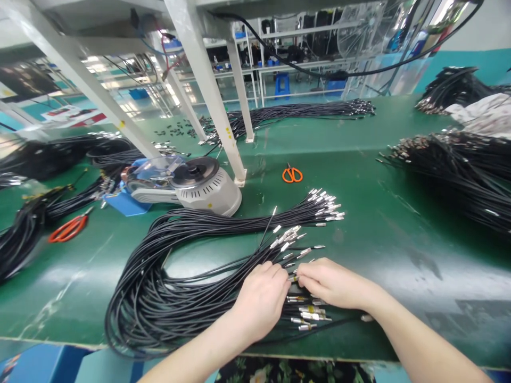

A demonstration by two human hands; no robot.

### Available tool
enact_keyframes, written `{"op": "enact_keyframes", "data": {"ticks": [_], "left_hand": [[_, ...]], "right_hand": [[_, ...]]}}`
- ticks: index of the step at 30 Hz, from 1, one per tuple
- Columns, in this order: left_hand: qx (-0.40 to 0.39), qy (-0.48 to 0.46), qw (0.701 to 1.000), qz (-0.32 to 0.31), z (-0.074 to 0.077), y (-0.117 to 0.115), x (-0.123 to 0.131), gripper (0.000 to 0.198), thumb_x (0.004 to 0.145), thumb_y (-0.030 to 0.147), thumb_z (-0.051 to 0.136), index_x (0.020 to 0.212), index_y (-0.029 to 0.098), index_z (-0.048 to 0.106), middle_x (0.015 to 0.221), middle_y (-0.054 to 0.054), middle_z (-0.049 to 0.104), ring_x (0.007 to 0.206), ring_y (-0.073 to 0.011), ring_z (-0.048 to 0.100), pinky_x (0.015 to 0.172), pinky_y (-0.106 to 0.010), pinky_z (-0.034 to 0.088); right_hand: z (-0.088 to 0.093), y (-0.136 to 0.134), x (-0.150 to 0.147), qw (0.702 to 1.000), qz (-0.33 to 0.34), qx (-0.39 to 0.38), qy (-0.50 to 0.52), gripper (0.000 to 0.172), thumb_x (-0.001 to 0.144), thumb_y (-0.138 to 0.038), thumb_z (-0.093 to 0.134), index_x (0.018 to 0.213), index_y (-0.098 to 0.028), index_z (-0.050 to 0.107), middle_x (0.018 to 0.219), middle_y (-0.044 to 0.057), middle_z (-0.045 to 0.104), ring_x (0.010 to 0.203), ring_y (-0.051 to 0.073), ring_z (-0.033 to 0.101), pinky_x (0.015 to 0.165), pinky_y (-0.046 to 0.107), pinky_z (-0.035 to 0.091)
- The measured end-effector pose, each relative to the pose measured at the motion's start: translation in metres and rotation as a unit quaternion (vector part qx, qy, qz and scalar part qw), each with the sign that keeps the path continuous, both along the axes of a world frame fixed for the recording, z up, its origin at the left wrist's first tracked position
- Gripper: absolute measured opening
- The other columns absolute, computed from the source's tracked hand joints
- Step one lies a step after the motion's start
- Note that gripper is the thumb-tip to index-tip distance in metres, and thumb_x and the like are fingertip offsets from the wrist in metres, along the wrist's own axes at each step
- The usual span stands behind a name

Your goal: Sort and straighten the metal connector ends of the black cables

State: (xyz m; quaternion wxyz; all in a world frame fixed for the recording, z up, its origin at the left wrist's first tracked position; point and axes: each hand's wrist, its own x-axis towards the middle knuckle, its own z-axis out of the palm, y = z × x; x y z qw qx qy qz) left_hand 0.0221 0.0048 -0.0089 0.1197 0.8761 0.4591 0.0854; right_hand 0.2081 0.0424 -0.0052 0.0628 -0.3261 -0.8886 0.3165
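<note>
left hand (261,300) and right hand (335,284) are pressed together on the metal ends (312,315) of the cables (179,298), seemingly for alignment; any grip is hidden.

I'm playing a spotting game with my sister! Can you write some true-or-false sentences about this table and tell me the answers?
1. The left hand and right hand touch the black cables. True.
2. Orange scissors lie on the green table. True.
3. The right hand holds scissors. False: it rests on the metal cable ends.
4. The table is red. False: it is green.
</note>
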Motion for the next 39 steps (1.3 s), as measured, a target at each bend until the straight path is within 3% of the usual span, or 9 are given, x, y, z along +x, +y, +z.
{"op": "enact_keyframes", "data": {"ticks": [10, 17, 23, 29, 32, 34, 39], "left_hand": [[-0.044, -0.012, 0.999, -0.009, -0.002, 0.003, 0.006, 0.028, 0.088, 0.016, 0.028, 0.072, 0.015, 0.050, 0.072, -0.005, 0.055, 0.068, -0.0167, 0.048, 0.066, -0.031, 0.043], [-0.026, -0.029, 0.999, -0.031, -0.004, 0.003, 0.009, 0.028, 0.088, 0.014, 0.028, 0.070, 0.015, 0.049, 0.070, -0.004, 0.054, 0.066, -0.0158, 0.046, 0.062, -0.029, 0.042], [-0.067, -0.052, 0.996, -0.024, 0.000, 0.006, 0.006, 0.028, 0.089, 0.016, 0.028, 0.071, 0.015, 0.050, 0.073, -0.003, 0.055, 0.067, -0.0146, 0.047, 0.065, -0.028, 0.041], [-0.080, -0.082, 0.993, -0.012, 0.007, 0.009, 0.002, 0.027, 0.090, 0.018, 0.032, 0.072, 0.017, 0.052, 0.073, -0.001, 0.056, 0.070, -0.0138, 0.048, 0.067, -0.027, 0.040], [-0.060, -0.100, 0.993, 0.007, 0.017, 0.012, -0.004, 0.028, 0.090, 0.020, 0.034, 0.071, 0.017, 0.054, 0.071, -0.001, 0.056, 0.070, -0.0138, 0.048, 0.068, -0.027, 0.039], [-0.029, -0.124, 0.992, 0.027, 0.024, 0.019, -0.012, 0.027, 0.090, 0.022, 0.035, 0.076, 0.018, 0.057, 0.073, -0.001, 0.057, 0.072, -0.0142, 0.049, 0.069, -0.028, 0.039], [0.133, -0.156, 0.966, 0.156, 0.032, 0.038, -0.024, 0.018, 0.088, 0.024, 0.040, 0.092, 0.018, 0.057, 0.087, -0.005, 0.059, 0.083, -0.0175, 0.052, 0.077, -0.031, 0.041]], "right_hand": [[-0.006, 0.003, -0.001, 1.000, 0.009, -0.017, 0.017, 0.024, 0.081, -0.012, 0.038, 0.059, -0.017, 0.032, 0.054, -0.005, 0.036, 0.052, 0.007, 0.033, 0.053, 0.020, 0.026], [-0.006, 0.003, -0.001, 0.999, 0.017, -0.021, 0.020, 0.022, 0.082, -0.012, 0.038, 0.061, -0.017, 0.035, 0.058, -0.004, 0.039, 0.054, 0.008, 0.034, 0.055, 0.021, 0.028], [-0.005, 0.006, -0.003, 0.997, 0.012, -0.055, 0.059, 0.024, 0.083, -0.014, 0.037, 0.059, -0.017, 0.034, 0.054, -0.006, 0.034, 0.051, 0.008, 0.033, 0.053, 0.020, 0.027], [0.002, 0.008, 0.014, 0.994, -0.005, -0.103, 0.027, 0.015, 0.080, -0.016, 0.044, 0.066, -0.017, 0.048, 0.054, -0.006, 0.045, 0.052, 0.007, 0.040, 0.052, 0.018, 0.028], [0.008, 0.005, 0.022, 0.993, -0.014, -0.104, -0.050, 0.002, 0.071, -0.018, 0.054, 0.072, -0.019, 0.053, 0.055, -0.006, 0.050, 0.053, 0.009, 0.043, 0.050, 0.018, 0.027], [0.010, 0.002, 0.023, 0.993, -0.014, -0.074, -0.091, 0.006, 0.067, -0.019, 0.057, 0.072, -0.020, 0.054, 0.058, -0.005, 0.051, 0.056, 0.010, 0.043, 0.050, 0.019, 0.026], [0.009, -0.003, 0.019, 0.992, -0.007, -0.043, -0.120, 0.002, 0.068, -0.017, 0.055, 0.068, -0.019, 0.054, 0.062, -0.003, 0.054, 0.057, 0.011, 0.044, 0.052, 0.020, 0.026]]}}
